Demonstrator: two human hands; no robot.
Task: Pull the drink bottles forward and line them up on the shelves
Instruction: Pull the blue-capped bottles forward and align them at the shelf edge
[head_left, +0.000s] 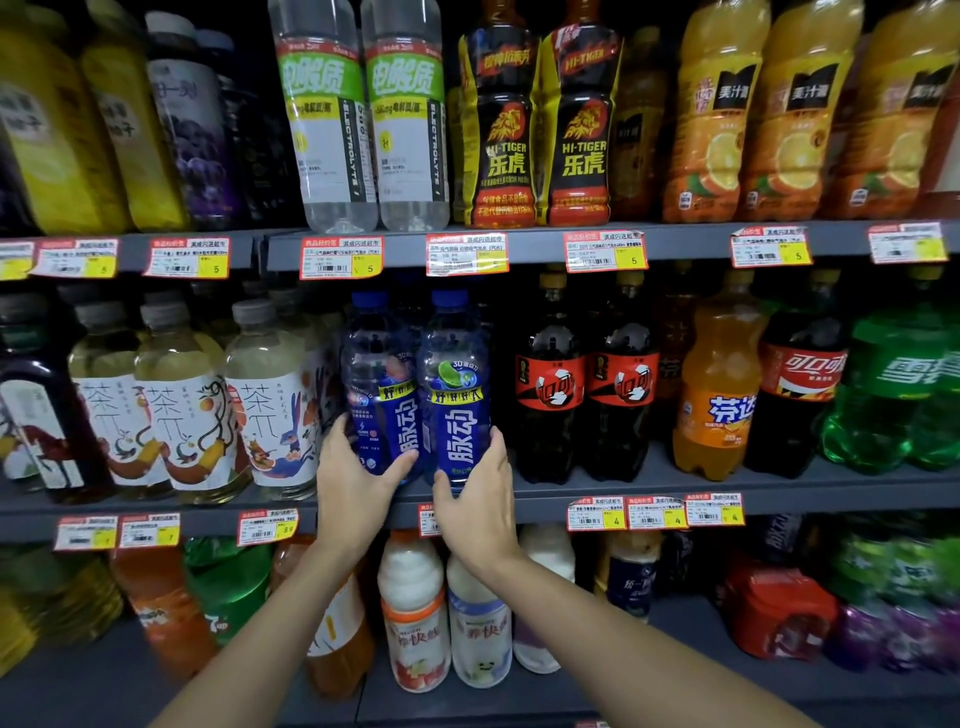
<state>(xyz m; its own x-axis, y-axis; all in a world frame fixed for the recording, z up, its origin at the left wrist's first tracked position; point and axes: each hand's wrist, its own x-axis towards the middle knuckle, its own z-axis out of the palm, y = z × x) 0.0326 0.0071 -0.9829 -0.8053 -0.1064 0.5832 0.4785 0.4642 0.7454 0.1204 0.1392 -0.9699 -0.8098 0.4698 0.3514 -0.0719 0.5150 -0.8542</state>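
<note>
Two blue drink bottles stand side by side at the front of the middle shelf. My left hand grips the base of the left blue bottle, thumb across its front. My right hand grips the base of the right blue bottle, fingers curled round its right side. Both bottles stand upright and touch each other. More blue bottles show dimly behind them.
Tea bottles stand to the left, dark cola bottles and an orange soda to the right. The upper shelf holds electrolyte water and Hi-Tiger bottles. Milk drink bottles stand on the lower shelf under my arms.
</note>
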